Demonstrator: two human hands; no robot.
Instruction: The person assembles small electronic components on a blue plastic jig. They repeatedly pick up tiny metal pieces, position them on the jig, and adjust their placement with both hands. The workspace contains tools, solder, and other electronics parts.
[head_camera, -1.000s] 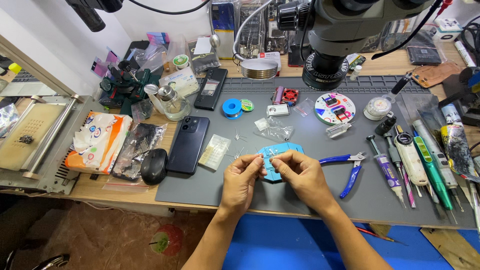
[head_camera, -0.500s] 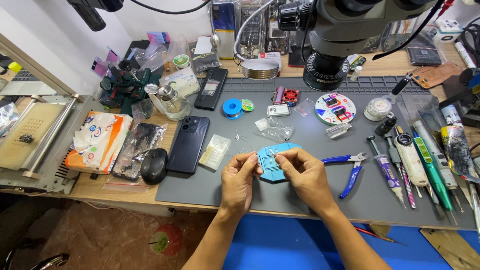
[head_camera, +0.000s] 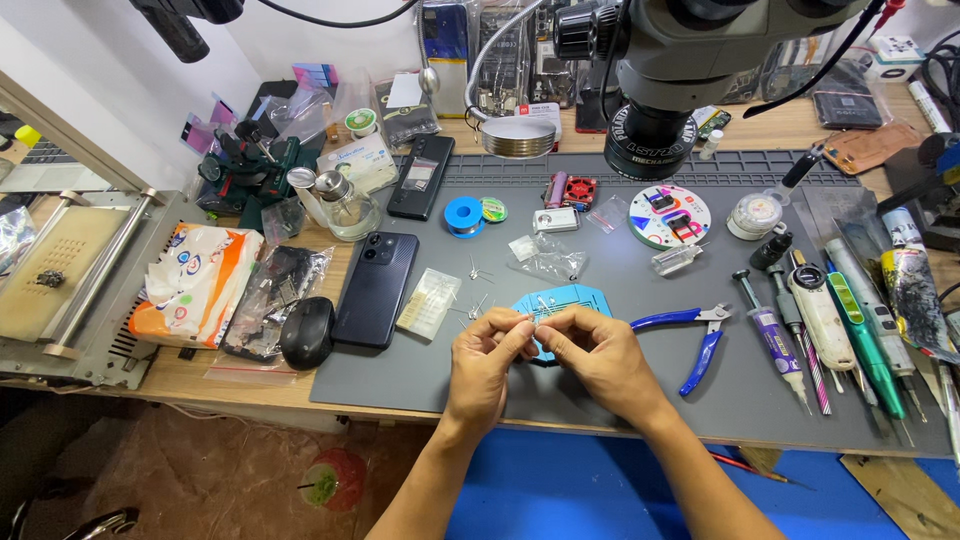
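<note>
Hands – tiny part, axis unclear

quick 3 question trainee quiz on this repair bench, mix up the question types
1. True or false: both hands meet, fingers pinching something tiny, over the blue pad.
2. Which tool lies just right of the right hand? A) blue-handled cutters B) hammer C) ruler
3. Fill in: the dark phone lies face down beside a black ____.

Key: 1 true; 2 A; 3 mouse
</note>
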